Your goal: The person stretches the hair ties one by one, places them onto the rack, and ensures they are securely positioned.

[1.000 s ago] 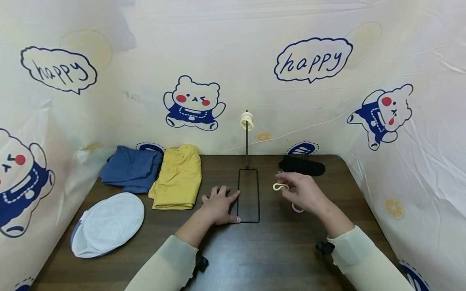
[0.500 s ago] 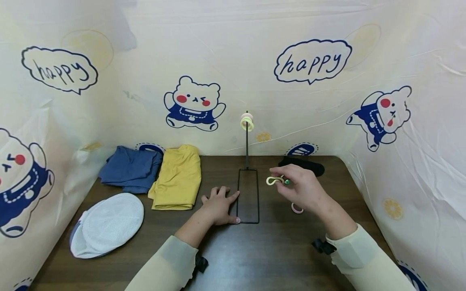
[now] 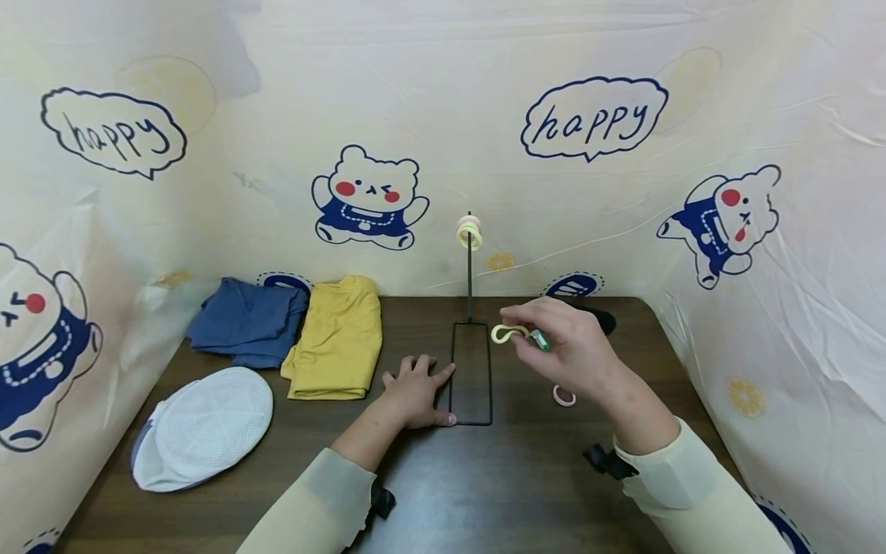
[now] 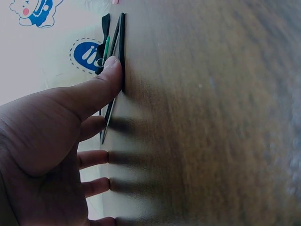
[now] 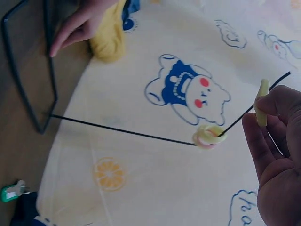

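Note:
My right hand (image 3: 577,346) pinches a pale yellow hair tie (image 3: 507,332) between thumb and fingertips, held above the table to the right of a thin black wire stand (image 3: 470,281). In the right wrist view, the pinched tie overlaps the stand's arm near its tip. Several pale yellow and pink hair ties (image 5: 209,136) hang on that arm. My left hand (image 3: 414,392) lies with fingers spread on the table, thumb and index finger touching the left side of the stand's rectangular base (image 3: 491,377). A pink hair tie (image 3: 564,396) lies on the table below my right hand.
Folded blue cloth (image 3: 242,319) and folded yellow cloth (image 3: 339,338) lie at the back left, with a white cap (image 3: 208,427) in front. A black pouch (image 3: 604,319) is partly hidden behind my right hand, beside a small green item (image 3: 541,339). A printed curtain surrounds the table.
My right hand has moved left and slightly up with the yellow hair tie, nearer the stand. The green item has come into view behind its fingers. My left hand has stayed still.

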`<move>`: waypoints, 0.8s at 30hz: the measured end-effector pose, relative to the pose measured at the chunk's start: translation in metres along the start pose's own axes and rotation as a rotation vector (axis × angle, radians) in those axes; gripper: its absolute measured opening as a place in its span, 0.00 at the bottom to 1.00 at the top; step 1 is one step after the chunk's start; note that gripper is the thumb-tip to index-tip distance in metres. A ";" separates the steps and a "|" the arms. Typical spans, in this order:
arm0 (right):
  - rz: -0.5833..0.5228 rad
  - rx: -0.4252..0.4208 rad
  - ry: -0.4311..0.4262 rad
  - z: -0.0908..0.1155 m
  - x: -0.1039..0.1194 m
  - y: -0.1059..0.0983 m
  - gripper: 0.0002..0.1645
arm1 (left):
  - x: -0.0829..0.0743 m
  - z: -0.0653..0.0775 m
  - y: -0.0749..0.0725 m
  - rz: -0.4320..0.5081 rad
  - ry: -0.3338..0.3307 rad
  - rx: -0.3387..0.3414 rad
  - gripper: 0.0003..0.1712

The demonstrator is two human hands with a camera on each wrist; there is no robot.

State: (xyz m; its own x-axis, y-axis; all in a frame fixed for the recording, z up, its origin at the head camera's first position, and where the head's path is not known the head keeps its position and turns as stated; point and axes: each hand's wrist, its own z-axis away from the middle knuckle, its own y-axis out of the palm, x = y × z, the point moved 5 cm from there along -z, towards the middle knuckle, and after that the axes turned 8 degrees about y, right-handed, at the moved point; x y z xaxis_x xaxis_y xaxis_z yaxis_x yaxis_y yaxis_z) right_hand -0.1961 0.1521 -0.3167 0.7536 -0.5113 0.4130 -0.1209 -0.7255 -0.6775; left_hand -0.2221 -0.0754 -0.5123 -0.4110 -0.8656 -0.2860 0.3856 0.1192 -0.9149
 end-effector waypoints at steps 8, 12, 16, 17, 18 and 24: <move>-0.080 -0.044 -0.071 -0.015 0.023 -0.010 0.22 | 0.001 -0.001 0.001 -0.002 0.004 0.000 0.56; -0.121 -0.074 -0.116 -0.022 0.033 -0.015 0.20 | 0.001 -0.001 0.000 -0.004 0.007 0.001 0.56; -0.128 -0.091 -0.138 -0.028 0.040 -0.016 0.19 | 0.001 -0.002 0.001 -0.004 0.005 0.004 0.56; -0.122 -0.086 -0.138 -0.029 0.040 -0.015 0.19 | 0.001 -0.002 0.001 -0.004 0.004 0.004 0.56; -0.113 -0.081 -0.137 -0.030 0.041 -0.014 0.19 | 0.001 -0.002 0.001 -0.006 0.003 0.004 0.56; -0.054 -0.054 -0.133 -0.035 0.039 -0.006 0.19 | 0.001 -0.001 0.000 -0.004 0.003 0.008 0.56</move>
State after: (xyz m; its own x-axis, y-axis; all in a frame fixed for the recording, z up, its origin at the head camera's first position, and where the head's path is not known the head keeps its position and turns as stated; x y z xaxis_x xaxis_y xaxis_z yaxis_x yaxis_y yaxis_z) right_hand -0.1879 0.1205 -0.2753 0.8383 -0.4083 0.3613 -0.1101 -0.7758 -0.6213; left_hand -0.2232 -0.0754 -0.5130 -0.4148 -0.8648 -0.2829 0.3906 0.1116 -0.9138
